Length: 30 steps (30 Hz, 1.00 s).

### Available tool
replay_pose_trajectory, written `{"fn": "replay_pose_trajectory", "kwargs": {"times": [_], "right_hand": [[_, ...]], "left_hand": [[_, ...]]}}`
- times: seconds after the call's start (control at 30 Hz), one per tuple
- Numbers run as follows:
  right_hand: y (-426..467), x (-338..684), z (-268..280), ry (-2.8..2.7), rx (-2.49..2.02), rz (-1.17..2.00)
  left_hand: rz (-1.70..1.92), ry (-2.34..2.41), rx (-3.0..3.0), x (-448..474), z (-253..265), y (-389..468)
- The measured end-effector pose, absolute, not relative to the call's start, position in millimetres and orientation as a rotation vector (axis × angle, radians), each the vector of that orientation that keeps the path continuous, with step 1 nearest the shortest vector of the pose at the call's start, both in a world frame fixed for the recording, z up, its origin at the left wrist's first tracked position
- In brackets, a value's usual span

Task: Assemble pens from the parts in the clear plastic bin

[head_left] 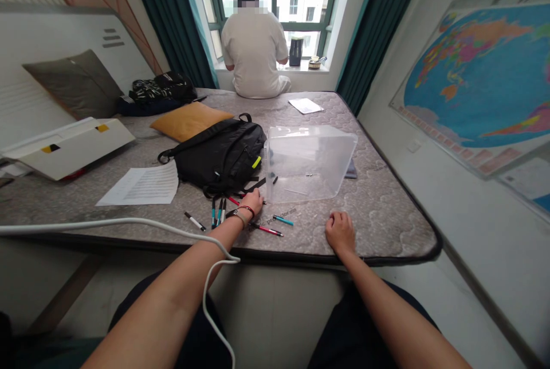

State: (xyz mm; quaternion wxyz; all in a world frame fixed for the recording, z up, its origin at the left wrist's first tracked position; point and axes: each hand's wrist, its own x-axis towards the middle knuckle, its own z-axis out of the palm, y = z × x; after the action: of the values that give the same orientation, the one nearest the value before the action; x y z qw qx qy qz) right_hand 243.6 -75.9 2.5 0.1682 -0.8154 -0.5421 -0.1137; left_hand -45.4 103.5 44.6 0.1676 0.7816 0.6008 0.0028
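My left hand (252, 201) reaches down among scattered pens at the mattress's near edge. Its fingers are closed on a pen, mostly hidden under the hand, whose dark tip (264, 203) pokes out on the right. Left of the wrist lie teal and white pens (213, 214) and a black-and-white pen (195, 221). A red pen (269, 231) and a teal pen (283, 220) lie to its right. My right hand (340, 231) rests on the mattress, fingers curled in and apparently holding nothing. A clear plastic box (311, 157) lies on its side beyond both hands.
A black backpack (219, 154) and a printed sheet (140, 185) lie left of the box on the mattress (387, 214). A white cable (150, 223) crosses above my left forearm. A person (255, 51) sits at the window, facing away. Farther left is a white carton (77, 148).
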Motion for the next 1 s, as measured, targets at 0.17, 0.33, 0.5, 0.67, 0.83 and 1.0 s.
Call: {"fn": "replay_pose_trajectory", "kwargs": {"times": [0.17, 0.33, 0.5, 0.67, 0.83, 1.0], "right_hand": [[-75.6, 244.4, 1.5, -1.547, -2.310, -0.313], [-75.2, 243.7, 1.0, -1.538, -2.310, -0.301], [-75.8, 243.4, 2.2, -1.537, -2.309, -0.286], [-75.8, 243.4, 1.8, -1.523, -2.314, -0.278], [-76.3, 243.0, 2.5, -1.522, -2.318, -0.272], [-77.3, 243.1, 4.3, -1.518, -2.320, -0.266]], "left_hand": [[0.018, 1.778, 2.167, -40.5, 38.7, 108.1], [0.050, 1.819, 2.124, -39.9, 34.5, 109.0], [0.133, 1.751, 2.121, -45.7, 37.9, 110.0], [0.247, 1.544, 2.194, -69.9, 51.9, 103.3], [0.200, 1.315, 2.264, -91.9, 60.5, 83.4], [0.080, 1.063, 2.346, -100.9, 55.4, 64.0]]}}
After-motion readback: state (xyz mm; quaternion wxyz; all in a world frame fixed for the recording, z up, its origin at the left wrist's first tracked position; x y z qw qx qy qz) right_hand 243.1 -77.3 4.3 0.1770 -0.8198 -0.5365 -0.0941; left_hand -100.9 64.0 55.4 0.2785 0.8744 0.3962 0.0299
